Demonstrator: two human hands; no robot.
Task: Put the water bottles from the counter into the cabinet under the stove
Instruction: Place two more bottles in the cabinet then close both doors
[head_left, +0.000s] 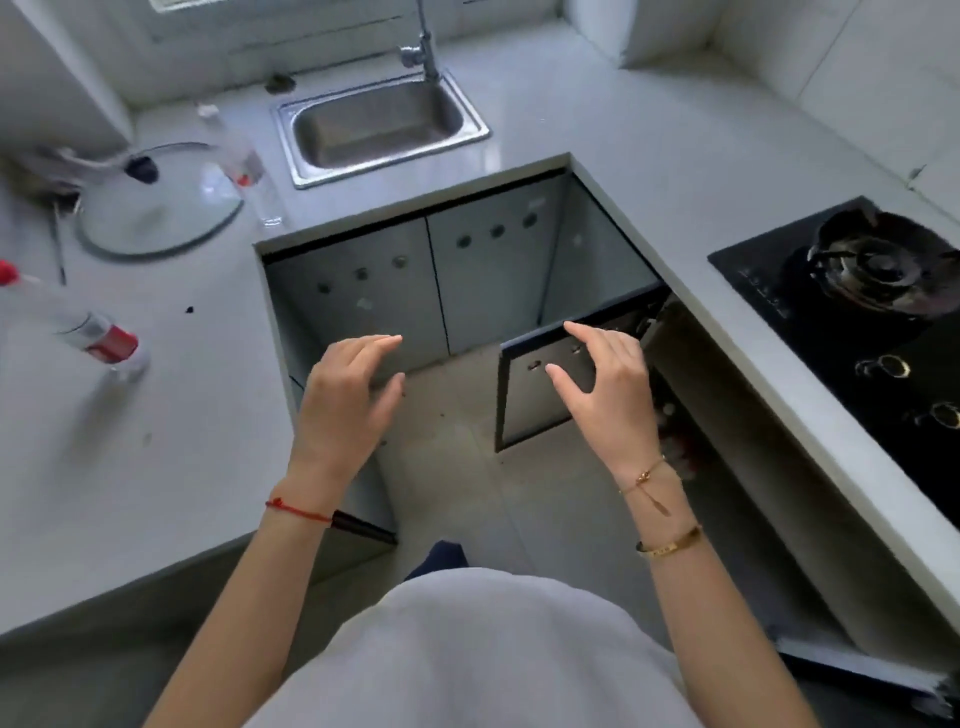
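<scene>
Two clear water bottles stand on the left counter. One bottle (78, 322) with a red cap and red label is at the far left. The other bottle (239, 161) with a pale cap stands between the glass lid and the sink. My left hand (348, 395) and my right hand (608, 389) hover over the floor between the counters, fingers apart, holding nothing. The cabinet door (540, 395) under the stove (857, 312) is swung open, just behind my right hand. Bottle tops (675, 447) show faintly inside the dark cabinet.
A glass pot lid (156, 208) lies on the counter at the left. A steel sink (379, 130) with a tap sits at the back. The black gas hob has a burner and knobs on the right counter. Closed cabinet doors (415, 280) face me.
</scene>
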